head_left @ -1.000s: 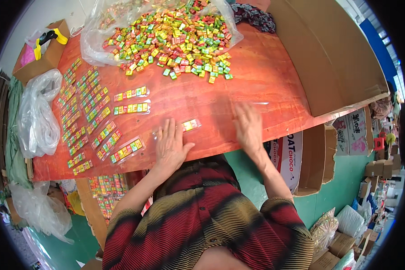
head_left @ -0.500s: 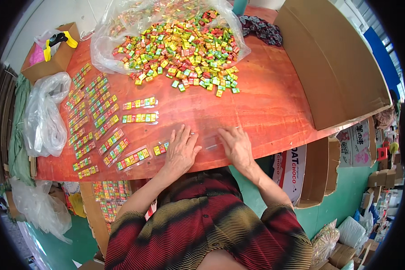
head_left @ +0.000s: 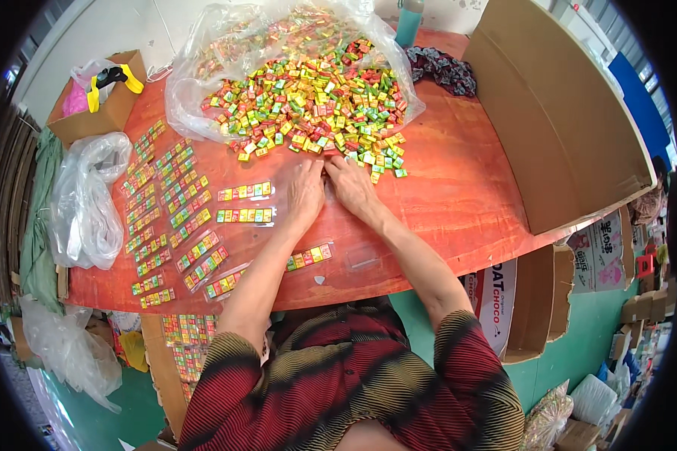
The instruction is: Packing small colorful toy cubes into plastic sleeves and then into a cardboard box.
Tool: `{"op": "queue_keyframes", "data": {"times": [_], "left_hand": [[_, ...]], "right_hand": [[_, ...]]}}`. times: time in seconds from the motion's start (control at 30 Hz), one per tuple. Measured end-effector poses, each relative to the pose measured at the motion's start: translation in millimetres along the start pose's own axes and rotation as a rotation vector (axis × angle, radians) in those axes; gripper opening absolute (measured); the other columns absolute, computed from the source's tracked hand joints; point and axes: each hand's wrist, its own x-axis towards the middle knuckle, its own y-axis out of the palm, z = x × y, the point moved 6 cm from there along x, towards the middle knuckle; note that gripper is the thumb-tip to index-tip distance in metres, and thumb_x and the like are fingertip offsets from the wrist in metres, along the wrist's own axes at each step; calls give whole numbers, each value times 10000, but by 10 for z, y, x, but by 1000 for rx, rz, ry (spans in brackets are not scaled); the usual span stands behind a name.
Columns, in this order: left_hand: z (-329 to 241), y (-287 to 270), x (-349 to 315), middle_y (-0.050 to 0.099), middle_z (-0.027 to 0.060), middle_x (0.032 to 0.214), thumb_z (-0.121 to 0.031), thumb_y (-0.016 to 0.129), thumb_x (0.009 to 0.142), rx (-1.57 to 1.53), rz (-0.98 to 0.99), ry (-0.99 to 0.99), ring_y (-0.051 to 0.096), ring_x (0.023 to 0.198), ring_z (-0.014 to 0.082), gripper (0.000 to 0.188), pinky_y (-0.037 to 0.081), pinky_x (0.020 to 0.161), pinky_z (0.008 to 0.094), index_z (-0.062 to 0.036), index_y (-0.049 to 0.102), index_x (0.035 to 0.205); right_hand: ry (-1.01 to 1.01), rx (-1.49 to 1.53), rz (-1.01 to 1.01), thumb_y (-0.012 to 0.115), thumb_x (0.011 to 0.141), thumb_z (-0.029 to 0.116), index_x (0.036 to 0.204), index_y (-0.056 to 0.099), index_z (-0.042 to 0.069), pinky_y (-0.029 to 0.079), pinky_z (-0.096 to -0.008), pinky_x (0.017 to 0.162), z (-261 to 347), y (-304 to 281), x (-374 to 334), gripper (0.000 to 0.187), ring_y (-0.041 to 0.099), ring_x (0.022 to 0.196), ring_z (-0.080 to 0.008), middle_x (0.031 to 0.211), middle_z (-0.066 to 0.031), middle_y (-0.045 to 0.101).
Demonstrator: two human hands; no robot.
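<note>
Now, well to the left of the heap of small red, yellow and green rectangular packets (head_left: 316, 105), a crumpled clear plastic bag (head_left: 90, 199) lies by the table's side. Between it and the heap, and nearer to me, slant rows of clear plastic strips filled with coloured packets (head_left: 192, 192); two more filled strips (head_left: 246, 216) lie roughly level in front of the heap's left part.

My left hand (head_left: 307, 188) has moved up to the heap's near edge, fingers bent and drawn together. Half a second ago it covered a clear strip of coloured packets (head_left: 308, 256), which now shows well in front of the heap, my forearm crossing its left end. My right hand (head_left: 351, 184) has come in just beside the left, fingertips bunched; I can't tell whether either pinches anything. So, I judge, the work is now at the loose packets, and that strip needs no holding.

As for room, strips crowd my left arm. In front of the heap, the red wooden tabletop (head_left: 459, 180) ends near my waist, a flat clear plastic piece (head_left: 362, 259) close to that edge. Right of the heap, open wood gives my right arm most room, as far as the tall brown cardboard wall (head_left: 572, 120).
</note>
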Motion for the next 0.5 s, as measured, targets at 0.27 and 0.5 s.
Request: {"op": "queue_keyframes", "data": {"times": [0.27, 0.5], "left_hand": [[-68, -221, -240, 496, 131, 846, -27, 618, 684, -261, 85, -102, 513, 801, 321, 291, 418, 694, 392, -49, 530, 960], [100, -120, -216, 496, 128, 837, -56, 641, 677, -193, 228, -84, 520, 799, 306, 281, 423, 701, 395, -51, 579, 952]], "right_hand": [[169, 182, 68, 524, 764, 87, 886, 523, 42, 455, -396, 670, -153, -366, -354, 130, 551, 817, -304, 890, -102, 543], [88, -137, -17, 556, 711, 105, 847, 553, 58, 454, -399, 649, -101, -333, -320, 143, 543, 789, -301, 806, -117, 534]]}}
